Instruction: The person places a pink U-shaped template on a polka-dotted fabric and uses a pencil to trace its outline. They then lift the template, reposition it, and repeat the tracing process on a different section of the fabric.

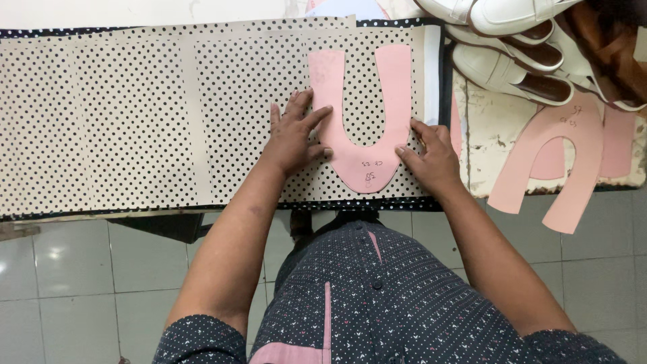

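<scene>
The left hand [294, 137] lies flat, fingers spread, pressing the left limb of a pink U-shaped paper pattern [362, 138]. The right hand [431, 154] presses its right edge, fingers bent, gripping nothing. The pattern lies on polka-dot fabric [121, 121] stretching away past the left hand. Beyond the right hand lie more pink patterns [566, 162], with white shoes [505, 40] above them.

left hand [294, 138] + right hand [431, 154] flat on pink U-shaped pattern [360, 135] | polka-dot fabric [135, 121] underneath | white shoes [512, 40] top right
</scene>
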